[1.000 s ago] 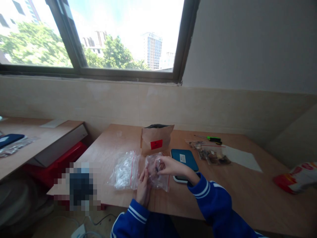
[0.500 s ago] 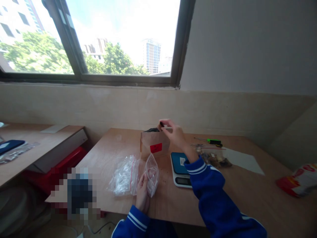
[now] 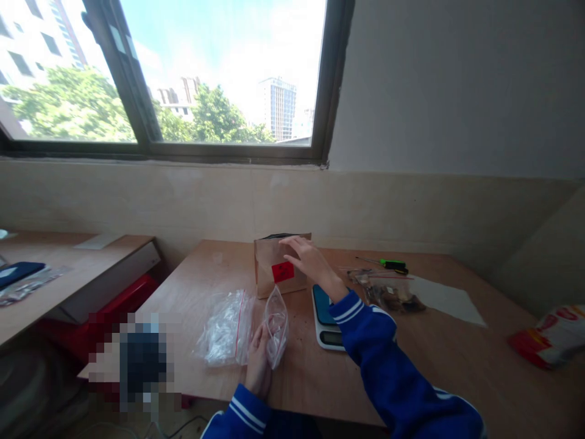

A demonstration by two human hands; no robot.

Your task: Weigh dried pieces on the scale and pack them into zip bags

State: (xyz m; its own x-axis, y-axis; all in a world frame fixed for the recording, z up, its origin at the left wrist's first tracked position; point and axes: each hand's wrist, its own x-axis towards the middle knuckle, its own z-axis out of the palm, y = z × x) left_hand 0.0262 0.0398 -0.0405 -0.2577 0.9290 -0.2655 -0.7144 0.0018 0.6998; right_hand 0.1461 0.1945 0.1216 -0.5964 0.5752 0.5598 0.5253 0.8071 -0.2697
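Observation:
My left hand (image 3: 258,361) stands at the table's near edge, shut on the lower end of a clear zip bag (image 3: 276,326), which stands upright with its mouth up. My right hand (image 3: 311,261) is spread over the upper right of a brown kraft paper bag (image 3: 278,265) and seems to touch it. The bag has a red label and a dark inner lining at its top. Nothing shows between my right fingers. A second, crumpled clear plastic bag (image 3: 225,329) lies left of my left hand.
A digital scale (image 3: 325,317) sits under my right forearm. Farther right are a zip bag of brown pieces (image 3: 388,297), a green-handled screwdriver (image 3: 393,264) and a white sheet (image 3: 445,303). A red-and-white packet (image 3: 548,338) lies at the right. A pixelated patch (image 3: 139,360) covers the table's left corner.
My right hand has come down from above the paper bag onto its upper right, and the small dark item between its fingers no longer shows. My left hand still holds the clear bag.

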